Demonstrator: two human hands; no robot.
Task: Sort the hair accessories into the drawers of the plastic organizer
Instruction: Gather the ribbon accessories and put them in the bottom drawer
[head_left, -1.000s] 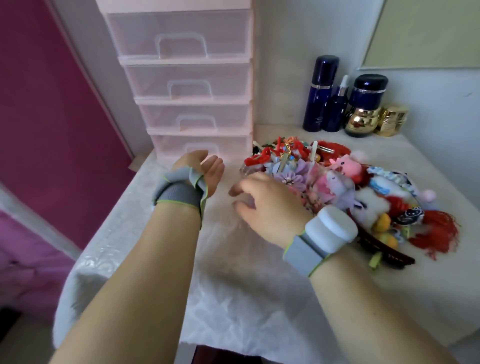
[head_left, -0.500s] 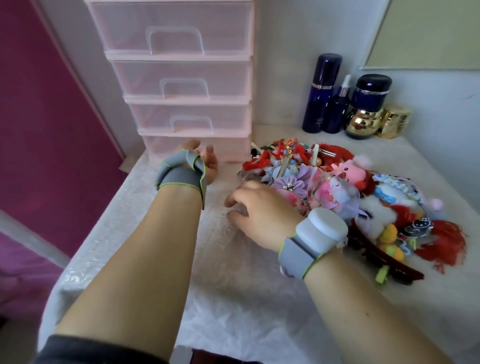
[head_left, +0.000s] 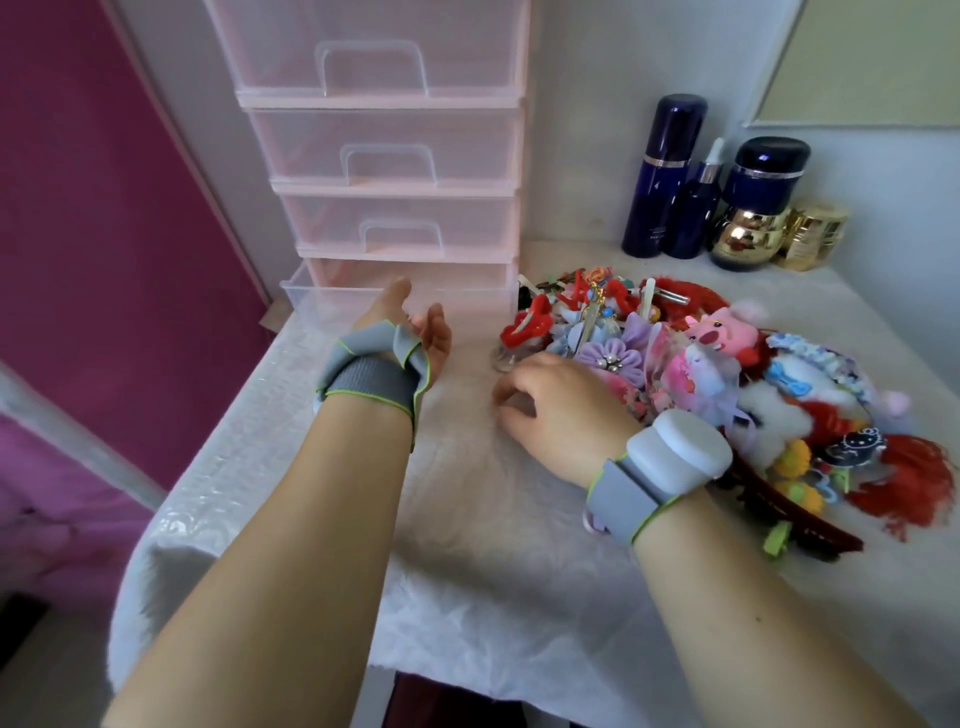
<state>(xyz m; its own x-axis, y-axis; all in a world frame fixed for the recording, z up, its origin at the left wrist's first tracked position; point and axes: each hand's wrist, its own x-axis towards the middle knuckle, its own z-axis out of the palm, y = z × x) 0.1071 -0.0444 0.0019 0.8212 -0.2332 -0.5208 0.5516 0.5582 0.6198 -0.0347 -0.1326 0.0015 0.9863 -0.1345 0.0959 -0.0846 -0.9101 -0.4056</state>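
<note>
The pink plastic organizer (head_left: 384, 171) stands at the back left with several clear drawers. Its bottom drawer (head_left: 322, 299) is pulled partway out over the table. My left hand (head_left: 415, 327), with a grey strap at the wrist, is at that drawer's front, and its fingers curl round the hidden handle. A heap of hair accessories (head_left: 691, 364) lies to the right: red clips, a purple fabric flower (head_left: 605, 358), a pink plush piece (head_left: 719, 332), and a dark red headband (head_left: 795, 514). My right hand (head_left: 556, 410) rests palm down at the heap's left edge with fingers loosely curled and their tips hidden.
Dark blue cosmetic bottles (head_left: 665, 176) and gold jars (head_left: 810, 236) stand at the back right against the wall. A white furry cloth (head_left: 493, 571) covers the table, and its front edge drops off near me. A magenta wall panel (head_left: 104, 208) is on the left.
The bottom drawer has slid out toward me with my left hand at its front. My right hand has stayed at the heap's left edge.
</note>
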